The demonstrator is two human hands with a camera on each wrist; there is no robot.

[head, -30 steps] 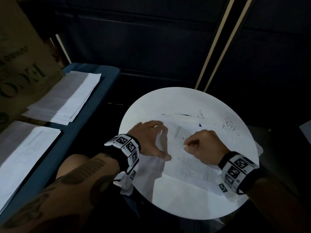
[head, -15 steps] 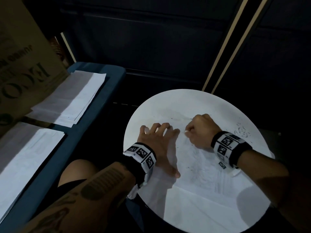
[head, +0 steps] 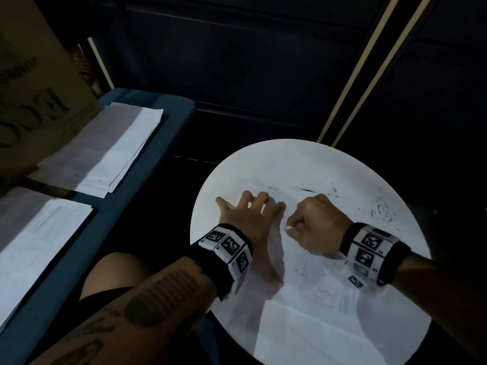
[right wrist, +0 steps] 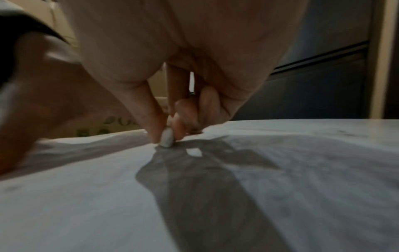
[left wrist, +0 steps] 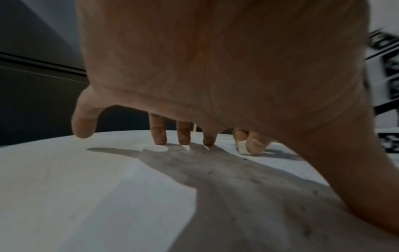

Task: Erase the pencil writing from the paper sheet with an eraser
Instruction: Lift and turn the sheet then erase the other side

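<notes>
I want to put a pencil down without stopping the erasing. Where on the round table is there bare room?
The far arc of the round table, beyond the paper sheet, is bare. Crowded: the middle, where the left hand presses the sheet and the right hand pinches the eraser; eraser crumbs litter the right side.

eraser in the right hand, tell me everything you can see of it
The eraser is a small white nub with a rounded, worn-looking tip, matte like soft rubber. Most of it is hidden: the right hand pinches it between thumb and fingertips, and only the lower end pokes out. It stands roughly upright, tip pressed onto the paper sheet on the round white table, just right of the left hand, whose spread fingers rest on the sheet. Dark crumbs lie scattered nearby.
</notes>
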